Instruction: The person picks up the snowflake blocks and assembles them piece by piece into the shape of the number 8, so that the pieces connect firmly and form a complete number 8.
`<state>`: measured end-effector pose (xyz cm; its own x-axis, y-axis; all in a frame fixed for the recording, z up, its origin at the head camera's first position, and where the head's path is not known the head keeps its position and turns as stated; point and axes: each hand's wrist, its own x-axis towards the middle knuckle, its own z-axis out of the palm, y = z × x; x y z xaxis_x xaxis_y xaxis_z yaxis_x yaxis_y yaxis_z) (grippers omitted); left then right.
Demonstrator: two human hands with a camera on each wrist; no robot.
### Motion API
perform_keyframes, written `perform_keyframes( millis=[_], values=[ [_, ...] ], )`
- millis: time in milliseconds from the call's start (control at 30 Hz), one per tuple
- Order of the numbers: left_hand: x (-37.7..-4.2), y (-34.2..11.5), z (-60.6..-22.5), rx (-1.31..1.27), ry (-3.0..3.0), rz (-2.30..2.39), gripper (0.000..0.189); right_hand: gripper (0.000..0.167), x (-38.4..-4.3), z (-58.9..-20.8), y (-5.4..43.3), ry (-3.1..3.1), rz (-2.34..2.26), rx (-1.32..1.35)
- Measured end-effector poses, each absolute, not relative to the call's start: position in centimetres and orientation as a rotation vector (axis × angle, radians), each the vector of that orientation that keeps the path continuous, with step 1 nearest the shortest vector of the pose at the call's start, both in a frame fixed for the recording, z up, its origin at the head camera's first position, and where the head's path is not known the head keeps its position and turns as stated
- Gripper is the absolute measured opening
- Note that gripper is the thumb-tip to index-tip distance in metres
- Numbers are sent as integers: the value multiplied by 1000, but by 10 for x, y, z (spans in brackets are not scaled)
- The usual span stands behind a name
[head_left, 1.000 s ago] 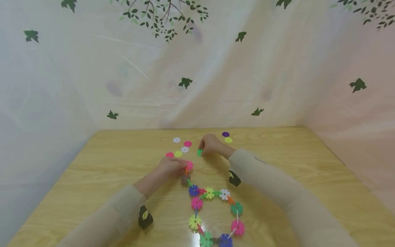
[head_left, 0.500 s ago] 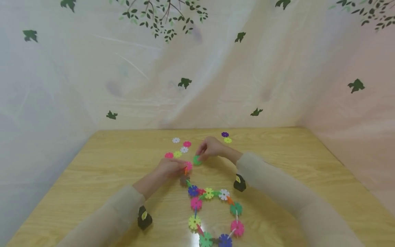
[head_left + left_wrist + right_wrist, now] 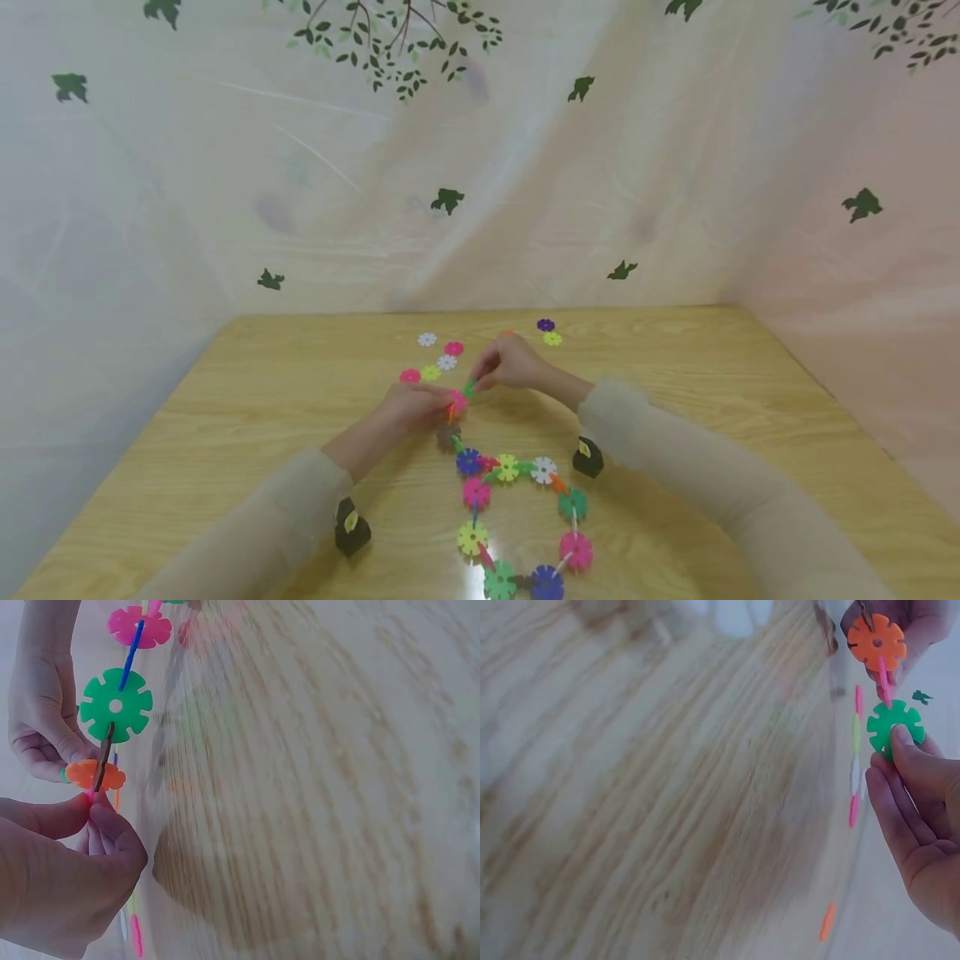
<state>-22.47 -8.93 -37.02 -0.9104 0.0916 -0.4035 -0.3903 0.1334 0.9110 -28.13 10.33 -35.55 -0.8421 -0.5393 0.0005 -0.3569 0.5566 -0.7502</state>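
Note:
My left hand [image 3: 408, 408] pinches a pink notched flower disc [image 3: 457, 402] at the far end of a chain of interlocking plastic discs. In the left wrist view, an orange disc [image 3: 114, 777] sits just beyond those fingertips, linked to a brown one and a green one [image 3: 105, 705]. My right hand [image 3: 513, 362] pinches a green disc [image 3: 469, 388] between thumb and fingers. Its notched edge meets the pink disc's edge in the right wrist view, where the green disc [image 3: 881, 720] faces the camera; how deeply they interlock is unclear. Nearer me, the chain joins a closed ring of discs [image 3: 576, 551].
Several loose discs lie beyond my left hand, among them a white disc [image 3: 427, 339] and a yellow disc [image 3: 431, 372]. Behind my right hand are a purple disc [image 3: 546, 325], a yellow disc [image 3: 552, 339] and an orange disc [image 3: 509, 333]. A curtain [image 3: 480, 250] hangs behind the table.
My right hand has brought the green disc toward me and left, up to the pink disc, turning it edge-on. An orange disc has come into sight behind that hand. My left hand stays in place.

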Motion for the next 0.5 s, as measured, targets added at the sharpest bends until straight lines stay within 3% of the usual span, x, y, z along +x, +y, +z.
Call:
perform_keyframes(
  millis=[500],
  values=[
    [-224, -75, -368, -442, 2142, 1779, 22, 10, -272, -362, 110, 2537, -1336, -756]
  ],
)
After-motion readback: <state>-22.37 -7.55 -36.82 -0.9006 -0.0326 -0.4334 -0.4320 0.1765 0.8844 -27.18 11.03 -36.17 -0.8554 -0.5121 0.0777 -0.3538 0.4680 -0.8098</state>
